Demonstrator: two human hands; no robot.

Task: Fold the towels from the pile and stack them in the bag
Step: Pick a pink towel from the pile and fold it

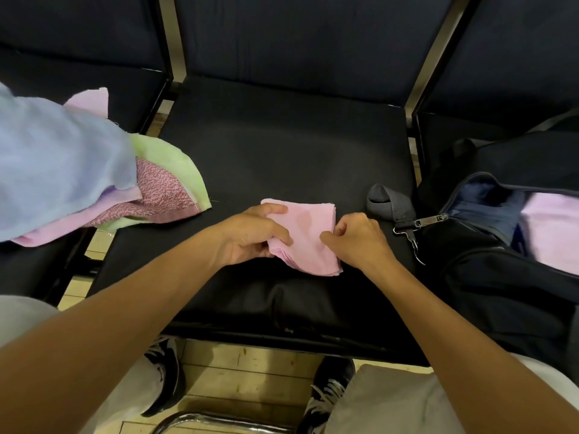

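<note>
The pink towel [302, 234] is sitting in the middle of the black seat cushion [282, 145] right in front of you, already folded down to a small square-ish wad with the layered edges showing along its near side. Your left hand [250, 236] is gripping its left edge, thumb on top and fingers curling underneath, and your right hand [357, 238] is pinching the right edge with the fingers curled in tight. So it looks like you're wrapping up the fold on this one, maybe just squaring the corners, and the stacking part is coming up. The bag [488, 245] is lying just to the right of the seat with its zip open, and something pale pink [551, 230] is already showing inside, probably a towel. For the next move you're probably going to need to keep the layers pinched together so the fold isn't springing open while you're carrying it over, then lay it flat on what's in there. The pile [78, 173] on the left seat is holding plenty more, blue, lilac, green and a patterned one, so you're not near done.
</note>
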